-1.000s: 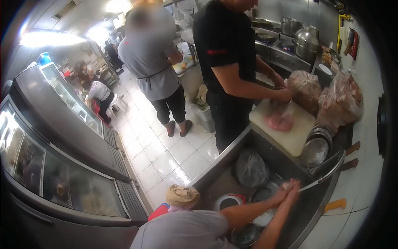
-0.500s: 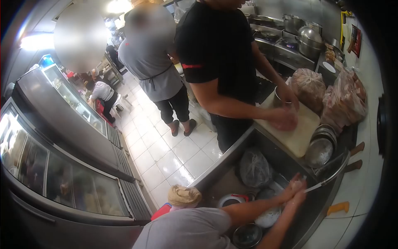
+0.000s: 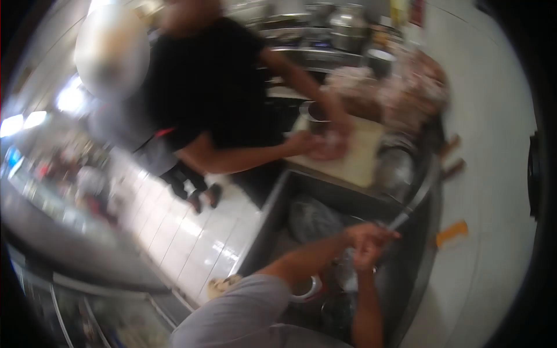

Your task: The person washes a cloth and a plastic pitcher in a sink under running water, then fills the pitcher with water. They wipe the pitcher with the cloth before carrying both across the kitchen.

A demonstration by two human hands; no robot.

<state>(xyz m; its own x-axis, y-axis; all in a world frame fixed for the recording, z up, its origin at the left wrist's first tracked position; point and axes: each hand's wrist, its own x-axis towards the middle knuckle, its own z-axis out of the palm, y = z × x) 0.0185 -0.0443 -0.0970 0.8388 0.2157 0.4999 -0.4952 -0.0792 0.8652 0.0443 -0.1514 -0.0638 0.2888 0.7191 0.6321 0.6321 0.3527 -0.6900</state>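
The picture is motion-blurred. My left hand [image 3: 364,232] and my right hand [image 3: 369,258] meet over a steel sink [image 3: 272,216]. A thin metal blade, seemingly a knife [image 3: 398,220], sticks out up and to the right from my left hand's closed fingers. My right hand sits just under the left with its fingers curled; the blur hides whether it grips anything. Bowls and a white dish [image 3: 306,287] lie in the sink below my arms, next to a grey plastic bag [image 3: 313,219].
A person in a black shirt [image 3: 203,87] stands at the sink's far side, hands on pink meat on a white cutting board [image 3: 364,158]. Bagged food [image 3: 406,93] and pots [image 3: 347,26] sit behind. Stacked metal bowls [image 3: 394,168], an orange handle [image 3: 451,233], white tiled floor [image 3: 191,232].
The view has swung left and tilted, blurring everything. My hands have stayed together at the blade over the sink. The person in black has leaned further over the cutting board.
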